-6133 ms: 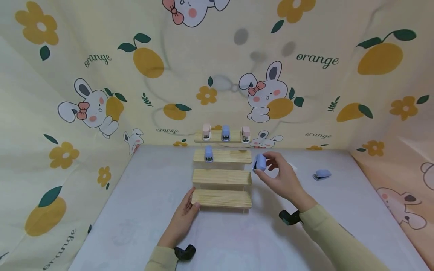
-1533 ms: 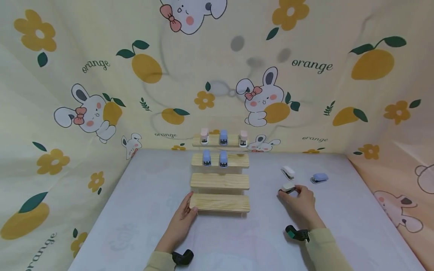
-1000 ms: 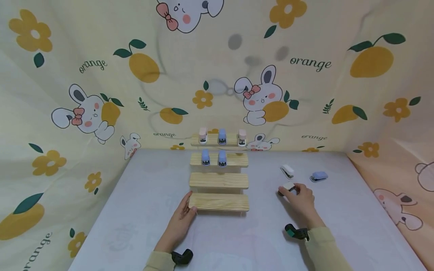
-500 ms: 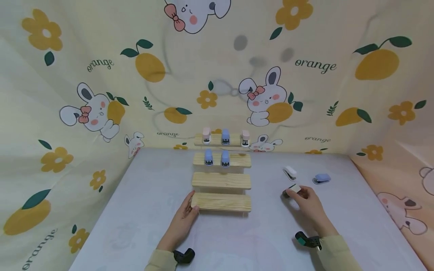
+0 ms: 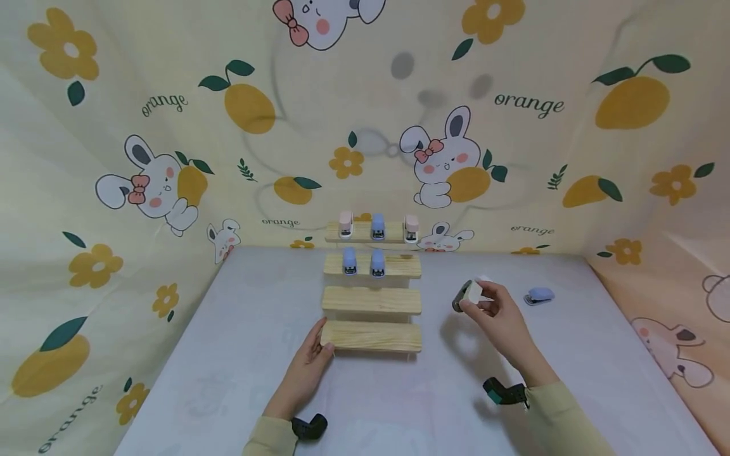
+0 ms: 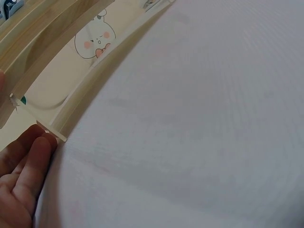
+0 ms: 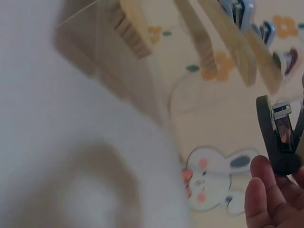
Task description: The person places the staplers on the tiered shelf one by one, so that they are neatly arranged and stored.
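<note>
My left hand [image 5: 302,373] holds the left end of the lowest board of a four-tier wooden display rack [image 5: 371,337], thumb at the front edge. In the left wrist view, the fingertips [image 6: 42,145] touch the rack's clear side support. My right hand [image 5: 507,326] pinches a cream and dark mini stapler [image 5: 471,292] in the air, right of the rack. Its dark base and metal parts show in the right wrist view, where the stapler [image 7: 280,137] stands tilted. Two blue mini staplers, one a left blue stapler [image 5: 350,261], sit on the second board from the top.
On the top board stand a pink stapler [image 5: 345,225], a blue stapler [image 5: 378,226] and another pink stapler [image 5: 411,228]. A blue stapler [image 5: 538,296] lies on the table at right. A white stapler [image 5: 483,278] is mostly hidden behind my right hand. Patterned cloth [image 5: 365,126] backs the table.
A second blue stapler went from my right hand onto the second board. My right hand then picked up the cream stapler and has lifted it off the table. My left hand stays on the rack.
</note>
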`<state>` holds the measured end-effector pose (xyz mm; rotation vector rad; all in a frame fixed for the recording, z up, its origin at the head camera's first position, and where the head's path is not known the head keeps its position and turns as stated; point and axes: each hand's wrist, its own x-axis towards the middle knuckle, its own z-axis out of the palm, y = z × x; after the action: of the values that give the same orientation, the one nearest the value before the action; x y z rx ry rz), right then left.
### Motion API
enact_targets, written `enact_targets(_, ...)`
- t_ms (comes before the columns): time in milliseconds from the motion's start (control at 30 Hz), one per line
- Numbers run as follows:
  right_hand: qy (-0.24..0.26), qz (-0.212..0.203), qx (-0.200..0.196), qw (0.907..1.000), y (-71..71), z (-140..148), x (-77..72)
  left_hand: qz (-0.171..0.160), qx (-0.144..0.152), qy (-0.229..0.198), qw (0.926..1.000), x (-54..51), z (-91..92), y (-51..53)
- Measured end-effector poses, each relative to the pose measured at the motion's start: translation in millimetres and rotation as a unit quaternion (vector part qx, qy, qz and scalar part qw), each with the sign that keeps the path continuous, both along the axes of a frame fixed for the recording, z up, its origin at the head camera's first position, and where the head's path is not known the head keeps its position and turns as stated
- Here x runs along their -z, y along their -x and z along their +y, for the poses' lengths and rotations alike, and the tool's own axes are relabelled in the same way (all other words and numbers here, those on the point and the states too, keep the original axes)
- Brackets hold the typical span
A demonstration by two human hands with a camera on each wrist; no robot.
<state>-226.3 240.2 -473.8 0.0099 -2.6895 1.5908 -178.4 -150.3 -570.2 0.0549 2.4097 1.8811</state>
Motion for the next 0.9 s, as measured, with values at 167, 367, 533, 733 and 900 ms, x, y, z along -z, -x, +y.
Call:
enact_targets(167, -0.007, 0.017, -0.016, 0.9997, 8.6, -18.8, -16.3, -0.001, 0.003, -0.005, 1.0000, -1.9, 0.5, 0.4)
enact_targets(367, -0.025, 0.062, -0.049, 0.9966, 19.0, -36.0, -28.1, -0.003, 0.004, -0.006, 1.0000, -0.5, 0.0, 0.9)
enact_targets(533, -0.016, 0.085, -0.071, 0.9937, 24.9, -48.9, -36.1, -0.003, 0.003, -0.004, 1.0000, 0.0, -1.1, 0.9)
enact_targets(733, 0.009, 0.092, -0.087, 0.9919, 34.5, -63.8, -42.8, 0.000, 0.004, -0.010, 0.9999, 0.4, -1.7, 0.6)
enact_targets(900, 0.015, 0.091, -0.089, 0.9918, 43.3, -72.1, -43.7, -0.003, 0.008, -0.020, 0.9998, -0.7, -0.6, 0.0)
